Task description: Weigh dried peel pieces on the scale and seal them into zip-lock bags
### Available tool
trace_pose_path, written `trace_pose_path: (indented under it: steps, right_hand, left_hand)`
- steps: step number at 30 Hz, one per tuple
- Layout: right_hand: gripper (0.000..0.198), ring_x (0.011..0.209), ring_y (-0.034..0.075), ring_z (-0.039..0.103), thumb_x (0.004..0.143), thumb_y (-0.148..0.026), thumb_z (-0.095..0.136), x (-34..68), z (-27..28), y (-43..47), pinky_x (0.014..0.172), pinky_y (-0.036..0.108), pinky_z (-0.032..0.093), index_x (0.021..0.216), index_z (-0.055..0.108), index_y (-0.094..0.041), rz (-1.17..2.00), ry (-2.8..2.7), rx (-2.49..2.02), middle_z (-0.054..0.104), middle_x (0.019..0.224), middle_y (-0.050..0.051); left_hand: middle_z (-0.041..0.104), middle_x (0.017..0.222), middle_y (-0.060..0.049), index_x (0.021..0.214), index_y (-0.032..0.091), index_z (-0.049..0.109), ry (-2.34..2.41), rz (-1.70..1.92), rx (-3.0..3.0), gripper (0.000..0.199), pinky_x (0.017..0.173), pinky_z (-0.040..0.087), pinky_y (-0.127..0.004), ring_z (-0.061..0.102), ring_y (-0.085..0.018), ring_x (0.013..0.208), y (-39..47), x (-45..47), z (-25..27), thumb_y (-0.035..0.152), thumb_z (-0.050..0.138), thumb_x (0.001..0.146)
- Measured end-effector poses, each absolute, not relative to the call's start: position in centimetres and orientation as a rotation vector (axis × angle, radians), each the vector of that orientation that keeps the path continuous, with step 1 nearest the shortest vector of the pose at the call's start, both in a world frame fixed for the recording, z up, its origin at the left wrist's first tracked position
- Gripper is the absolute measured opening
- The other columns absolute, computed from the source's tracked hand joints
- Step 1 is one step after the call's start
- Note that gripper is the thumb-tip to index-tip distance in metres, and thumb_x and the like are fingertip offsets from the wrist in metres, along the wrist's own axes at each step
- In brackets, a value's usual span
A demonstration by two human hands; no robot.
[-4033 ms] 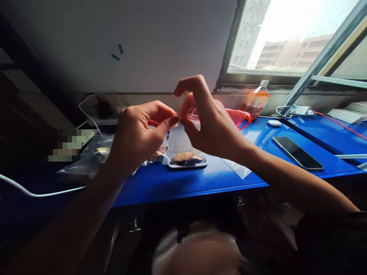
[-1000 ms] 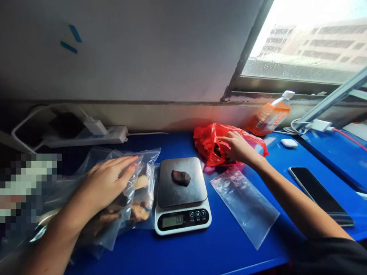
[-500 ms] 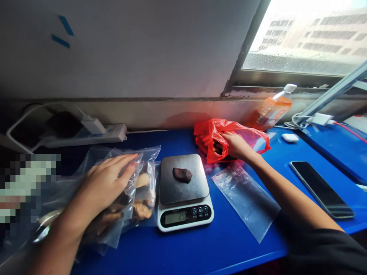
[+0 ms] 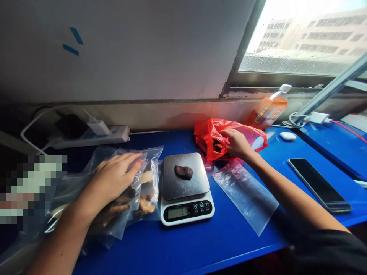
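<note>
My left hand (image 4: 117, 179) lies flat with fingers stretched over several clear zip bags (image 4: 130, 198) holding pale and brown dried slices. To its right stands a white kitchen scale (image 4: 187, 206) with a steel plate. One dark brown dried piece (image 4: 184, 172) rests on that plate, and the display seems to read 3.1. My right hand (image 4: 235, 142) is at the mouth of a red plastic bag (image 4: 210, 131), fingers curled against its rim. Brown pieces show inside the bag; some fingertips are hidden. Below it lies a flat clear zip bag (image 4: 248, 198).
A phone (image 4: 319, 185) and a white earbud case (image 4: 287, 136) lie on the blue table (image 4: 229, 244) at right. Behind them an orange-labelled bottle (image 4: 271, 109) leans near the window. A power strip (image 4: 114, 134) with a charger sits at back left.
My right fingers have drawn back slightly at the red bag's mouth. The scale's display has changed. The view has shifted a little; my left hand stays on the zip bags.
</note>
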State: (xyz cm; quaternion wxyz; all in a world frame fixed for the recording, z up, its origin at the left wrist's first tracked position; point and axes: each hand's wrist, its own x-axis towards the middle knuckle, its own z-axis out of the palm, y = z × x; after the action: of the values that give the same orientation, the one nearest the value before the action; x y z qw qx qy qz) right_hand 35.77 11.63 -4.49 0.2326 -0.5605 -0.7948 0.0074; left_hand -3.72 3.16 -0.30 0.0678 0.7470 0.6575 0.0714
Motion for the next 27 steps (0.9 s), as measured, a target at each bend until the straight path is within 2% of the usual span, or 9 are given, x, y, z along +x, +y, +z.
trace_pose_path:
  steps: [4, 7, 10, 15, 18, 21, 23, 27]
  right_hand:
    - [0.013, 0.091, 0.025, 0.065, 0.080, -0.023, 0.056, 34.5, -4.7, 12.2, 0.084, 0.034, 0.048, 0.090, 0.064, -0.018, 0.293, -2.274, -1.388, 0.072, 0.101, 0.012]
    - [0.011, 0.086, 0.024, 0.065, 0.081, -0.025, 0.055, 33.8, -4.8, 12.5, 0.080, 0.033, 0.048, 0.088, 0.061, -0.018, 0.315, -2.167, -1.371, 0.072, 0.098, 0.012]
    - [0.014, 0.085, 0.025, 0.065, 0.079, -0.024, 0.057, 34.6, -4.7, 12.0, 0.077, 0.034, 0.049, 0.090, 0.063, -0.018, 0.203, -2.034, -1.484, 0.072, 0.093, 0.012]
    - [0.018, 0.094, 0.030, 0.065, 0.085, -0.024, 0.055, 38.0, -3.4, 7.0, 0.085, 0.044, 0.049, 0.096, 0.067, -0.018, -0.198, -1.942, -1.570, 0.072, 0.099, 0.014]
    - [0.025, 0.082, 0.028, 0.064, 0.087, -0.031, 0.060, 38.0, -2.5, 1.5, 0.074, 0.043, 0.050, 0.109, 0.067, -0.022, -0.365, -1.693, -1.583, 0.071, 0.096, 0.012]
    - [0.036, 0.078, 0.023, 0.064, 0.085, -0.029, 0.067, 35.2, -1.9, -2.6, 0.070, 0.039, 0.051, 0.121, 0.062, -0.029, -0.278, -1.594, -1.416, 0.070, 0.100, 0.008]
    - [0.035, 0.077, 0.021, 0.064, 0.083, -0.024, 0.070, 32.6, -1.9, -3.3, 0.072, 0.037, 0.052, 0.117, 0.063, -0.027, -0.211, -1.795, -1.275, 0.071, 0.095, 0.005]
    - [0.014, 0.079, 0.022, 0.063, 0.086, -0.021, 0.064, 28.0, -2.9, -0.2, 0.073, 0.037, 0.051, 0.099, 0.063, -0.019, -0.200, -1.963, -1.209, 0.072, 0.086, 0.008]
  left_hand:
    - [0.062, 0.137, -0.009, 0.131, 0.018, 0.062, 1.972, 0.239, 2.266, 0.061, 0.111, 0.039, -0.047, 0.055, -0.030, 0.128, 3.2, -3.8, -0.4, 0.047, 0.026, 0.093]
    - [0.061, 0.137, -0.008, 0.132, 0.018, 0.062, 1.964, 0.311, 2.208, 0.060, 0.111, 0.039, -0.047, 0.054, -0.029, 0.128, 2.9, -3.9, -0.3, 0.047, 0.027, 0.092]
    - [0.061, 0.137, -0.008, 0.131, 0.017, 0.062, 1.953, 0.368, 2.139, 0.060, 0.111, 0.039, -0.046, 0.055, -0.028, 0.128, 2.6, -4.0, -0.2, 0.048, 0.029, 0.092]
    - [0.063, 0.134, -0.010, 0.128, 0.014, 0.064, 1.965, 0.454, 2.174, 0.058, 0.111, 0.040, -0.046, 0.054, -0.030, 0.128, 2.1, -4.0, -0.3, 0.046, 0.031, 0.092]
    - [0.064, 0.133, -0.010, 0.128, 0.014, 0.063, 1.932, 0.478, 2.205, 0.056, 0.111, 0.040, -0.046, 0.056, -0.028, 0.126, 1.7, -4.0, -0.4, 0.045, 0.032, 0.093]
    - [0.065, 0.132, -0.010, 0.127, 0.016, 0.063, 1.948, 0.470, 2.217, 0.056, 0.108, 0.041, -0.047, 0.058, -0.028, 0.123, 1.6, -3.9, -0.5, 0.045, 0.031, 0.093]
    - [0.065, 0.133, -0.009, 0.128, 0.016, 0.063, 1.970, 0.454, 2.231, 0.056, 0.108, 0.042, -0.047, 0.058, -0.029, 0.124, 1.6, -3.8, -0.4, 0.045, 0.030, 0.093]
    - [0.065, 0.132, -0.009, 0.129, 0.015, 0.063, 1.985, 0.424, 2.222, 0.058, 0.108, 0.041, -0.046, 0.058, -0.029, 0.123, 1.7, -3.9, -0.4, 0.046, 0.029, 0.093]
